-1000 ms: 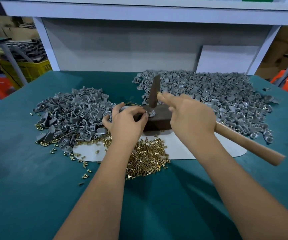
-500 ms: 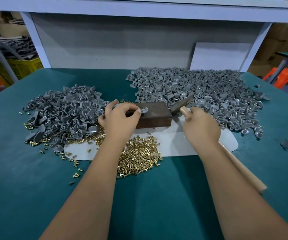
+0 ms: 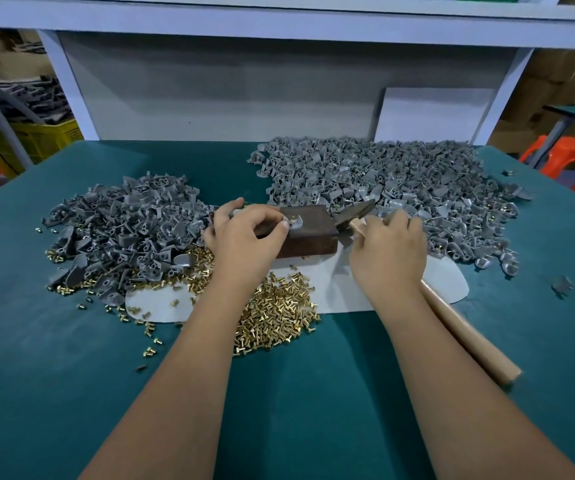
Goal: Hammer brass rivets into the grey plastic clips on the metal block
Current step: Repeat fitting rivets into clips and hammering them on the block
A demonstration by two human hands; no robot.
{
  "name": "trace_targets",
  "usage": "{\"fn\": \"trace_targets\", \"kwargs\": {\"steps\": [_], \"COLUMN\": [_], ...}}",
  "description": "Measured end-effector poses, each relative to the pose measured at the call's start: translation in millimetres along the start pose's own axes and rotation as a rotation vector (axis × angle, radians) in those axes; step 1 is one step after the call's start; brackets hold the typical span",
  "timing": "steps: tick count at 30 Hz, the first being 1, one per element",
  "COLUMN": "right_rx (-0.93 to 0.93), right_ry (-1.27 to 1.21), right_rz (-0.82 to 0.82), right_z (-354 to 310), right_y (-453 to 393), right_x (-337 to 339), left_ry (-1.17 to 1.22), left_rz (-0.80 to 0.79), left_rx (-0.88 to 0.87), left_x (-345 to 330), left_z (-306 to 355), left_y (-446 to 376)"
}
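While your left hand (image 3: 244, 233) pinches the grey clip (image 3: 293, 223) flat on top of the block (image 3: 308, 237), thumb and forefinger closed on the clip's near edge, a brass rivet head shows at its middle, so the hold looks meant to keep the piece square and to stop it skating under a blow. Your right hand (image 3: 388, 251) is wrapped round the hammer (image 3: 466, 327) high on the handle, close under the head, which lies low just beside the block's right end and not over the clip; that choked grip suits short, controlled taps, and the long wooden tail runs back past your wrist over the table (image 3: 54, 358). The block sits on a white mat (image 3: 341, 289), probably to deaden the strikes. Loose rivets (image 3: 272, 323) are heaped just in front of the block, within easy reach of the left hand, with strays scattered to the left. One clip pile (image 3: 123, 230) lies to the left, and a bigger pile (image 3: 400, 181) spreads behind and to the right, touching the hammer head's side. Your fingertips are the hazard, being right against the rivet. The right-hand pile crowds the swing path, and a low backswing could knock clips about.
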State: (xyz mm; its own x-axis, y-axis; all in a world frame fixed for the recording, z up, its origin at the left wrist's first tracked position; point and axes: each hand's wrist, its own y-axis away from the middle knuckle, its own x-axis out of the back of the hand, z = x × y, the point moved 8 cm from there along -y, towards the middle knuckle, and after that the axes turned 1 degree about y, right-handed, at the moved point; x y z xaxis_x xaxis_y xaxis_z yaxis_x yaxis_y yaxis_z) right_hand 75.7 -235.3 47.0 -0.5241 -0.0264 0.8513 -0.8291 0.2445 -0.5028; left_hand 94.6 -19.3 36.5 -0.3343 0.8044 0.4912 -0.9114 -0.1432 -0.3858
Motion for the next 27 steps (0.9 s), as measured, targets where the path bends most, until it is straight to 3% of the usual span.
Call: {"fn": "trace_targets", "kwargs": {"steps": [3, 6, 10, 14, 18, 20, 23, 25, 27], "right_rx": [0.1, 0.185, 0.243, 0.179, 0.136, 0.021, -0.14, -0.089, 0.001], "right_ry": [-0.305, -0.569, -0.696, -0.785, -0.744, -0.75, -0.483, -0.336, -0.377], "right_rz": [0.089, -0.012, -0.072, -0.115, -0.172, -0.123, -0.025, -0.001, 0.016], "right_z": [-18.5, -46.1, -68.1, -71.5, -64.1, -48.5, -26.8, -39.7, -66.1], "right_y": [1.3, 8.1, 15.5, 12.4, -13.7, -42.2, -63.6, -54.8, -35.6], "right_x": [11.3, 6.6, -0.2, -3.8, -1.2, 4.6, 7.3, 6.2, 4.6], "left_ry": [-0.008, -0.008, -0.015, 0.017, 0.048, 0.049, 0.031, 0.026, -0.008], "left_rz": [-0.01, -0.013, -0.005, 0.003, 0.012, -0.003, -0.061, -0.057, -0.047], "left_rx": [-0.056, -0.101, -0.124, -0.128, -0.075, -0.038, -0.036, -0.041, -0.051], "left_x": [-0.9, -1.5, -1.4, 0.4, -0.5, -3.8, -9.4, -9.4, -9.5], "left_z": [6.4, 10.7, 12.3, 11.7, 7.3, 3.2, 0.8, 0.5, 0.6], "left_y": [1.4, 2.4, 3.1, 3.0, 1.6, 0.6, -0.9, -2.0, -3.1]}}
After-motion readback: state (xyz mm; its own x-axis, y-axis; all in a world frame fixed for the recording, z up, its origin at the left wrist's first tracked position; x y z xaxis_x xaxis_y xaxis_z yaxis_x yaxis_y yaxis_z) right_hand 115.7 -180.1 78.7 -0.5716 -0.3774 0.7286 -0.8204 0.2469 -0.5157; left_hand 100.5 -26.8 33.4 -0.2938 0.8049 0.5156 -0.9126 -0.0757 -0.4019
